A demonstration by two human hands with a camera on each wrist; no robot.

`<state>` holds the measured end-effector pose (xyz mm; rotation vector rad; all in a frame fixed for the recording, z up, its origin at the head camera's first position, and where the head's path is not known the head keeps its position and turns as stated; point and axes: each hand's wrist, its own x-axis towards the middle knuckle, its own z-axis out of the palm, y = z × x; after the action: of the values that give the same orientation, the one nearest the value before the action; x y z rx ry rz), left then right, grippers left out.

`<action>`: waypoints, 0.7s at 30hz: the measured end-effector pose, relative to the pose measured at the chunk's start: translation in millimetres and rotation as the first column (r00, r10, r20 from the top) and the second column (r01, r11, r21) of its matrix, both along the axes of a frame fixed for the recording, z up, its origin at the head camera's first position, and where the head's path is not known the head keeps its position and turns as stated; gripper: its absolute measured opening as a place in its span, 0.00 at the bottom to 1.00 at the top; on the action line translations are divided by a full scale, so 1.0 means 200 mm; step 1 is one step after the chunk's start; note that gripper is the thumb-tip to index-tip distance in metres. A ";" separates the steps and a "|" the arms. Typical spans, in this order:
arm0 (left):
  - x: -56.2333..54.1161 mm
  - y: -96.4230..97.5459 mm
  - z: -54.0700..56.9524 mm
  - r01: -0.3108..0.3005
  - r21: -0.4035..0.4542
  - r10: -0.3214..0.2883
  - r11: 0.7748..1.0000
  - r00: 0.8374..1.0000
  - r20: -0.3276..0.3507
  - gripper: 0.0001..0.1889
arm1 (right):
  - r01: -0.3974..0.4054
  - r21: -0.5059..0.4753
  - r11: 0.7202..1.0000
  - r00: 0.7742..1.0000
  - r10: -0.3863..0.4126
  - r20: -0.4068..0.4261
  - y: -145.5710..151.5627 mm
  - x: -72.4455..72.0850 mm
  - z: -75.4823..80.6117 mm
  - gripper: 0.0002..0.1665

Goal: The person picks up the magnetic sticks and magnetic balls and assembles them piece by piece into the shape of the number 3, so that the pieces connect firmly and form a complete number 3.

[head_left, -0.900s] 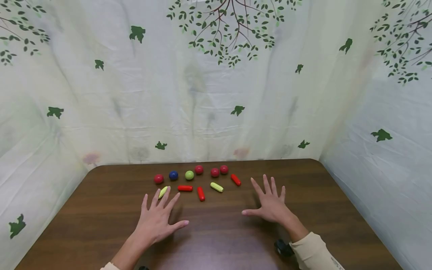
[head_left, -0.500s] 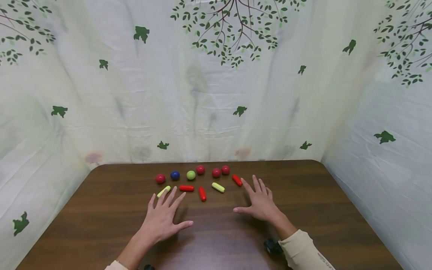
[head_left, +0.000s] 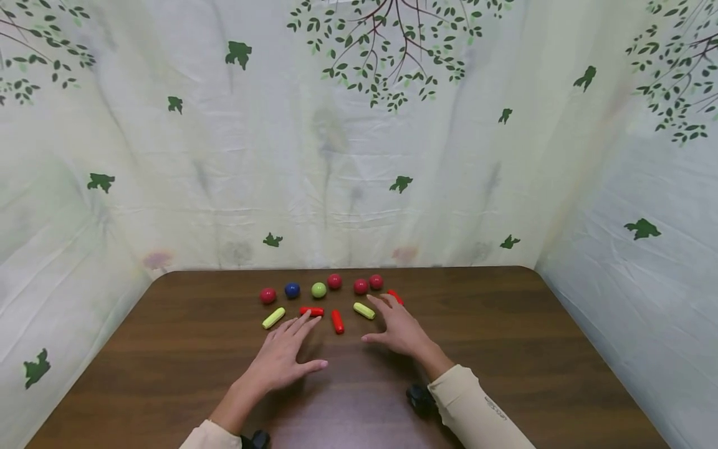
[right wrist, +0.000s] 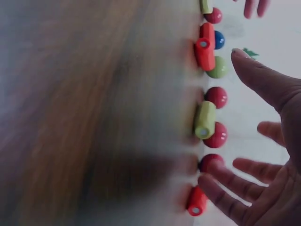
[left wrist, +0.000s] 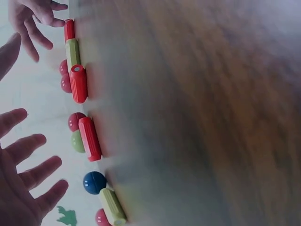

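Note:
Fingers spread, my left hand (head_left: 282, 357) hovers over the table, its fingertips overlapping a red ridged cylinder (head_left: 311, 310) in the head view. My right hand (head_left: 402, 328) is held over the table near a yellow-green cylinder (head_left: 364, 310), with relaxed fingers and nothing in them. It partly hides another red cylinder (head_left: 396, 295). Between the hands lies a third red cylinder (head_left: 337, 322). A second yellow-green cylinder (head_left: 273, 318) lies beyond the left fingers. The right wrist view shows a hole in the end of a yellow-green cylinder (right wrist: 205, 120).
Behind the cylinders runs a loose row of balls: a red ball (head_left: 267, 295), a blue ball (head_left: 292, 290), a green ball (head_left: 318, 290) and several more red ones. The brown table (head_left: 505, 374) ends at a white leaf-print curtain (head_left: 252, 156).
My right hand has moved left, from beyond the right-hand red cylinder to partly over it. My left hand has shifted right, off the left yellow-green cylinder, and its fingers have drawn closer together.

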<state>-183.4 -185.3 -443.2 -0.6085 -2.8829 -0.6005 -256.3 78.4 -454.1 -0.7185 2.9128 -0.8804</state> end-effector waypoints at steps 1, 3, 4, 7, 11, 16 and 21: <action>-0.01 0.00 0.00 0.004 0.019 -0.005 1.000 1.000 0.007 0.42 | -0.009 -0.009 1.000 1.000 0.010 0.006 -0.01 -0.01 0.00 0.51; -0.02 0.00 0.00 0.018 0.056 -0.019 0.998 1.000 0.014 0.42 | -0.026 -0.030 0.999 0.999 0.027 0.017 -0.03 -0.04 -0.02 0.49; -0.03 0.00 -0.01 0.025 0.073 -0.026 0.997 1.000 0.017 0.42 | -0.033 -0.040 0.999 0.999 0.034 0.020 -0.04 -0.05 -0.03 0.48; -0.04 0.00 -0.02 0.041 0.123 -0.045 0.992 0.999 0.028 0.41 | -0.046 -0.062 0.997 0.999 0.048 0.022 -0.06 -0.09 -0.04 0.44; -0.06 0.00 -0.03 0.057 0.179 -0.066 0.982 0.997 0.044 0.40 | -0.043 -0.083 0.996 0.998 0.046 0.032 -0.09 -0.13 -0.07 0.41; -0.07 0.01 -0.03 0.040 0.226 -0.063 0.973 0.994 0.094 0.39 | -0.018 -0.116 0.993 0.997 0.027 0.074 -0.12 -0.17 -0.08 0.37; -0.07 0.03 -0.01 0.018 0.270 -0.055 0.963 0.990 0.132 0.37 | 0.002 -0.099 0.995 0.996 0.006 0.084 -0.14 -0.20 -0.08 0.28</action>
<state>-196.5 -180.0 -444.4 -0.6016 -2.8451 -1.0567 -296.2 49.8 -471.1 -0.6724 2.8120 -1.0340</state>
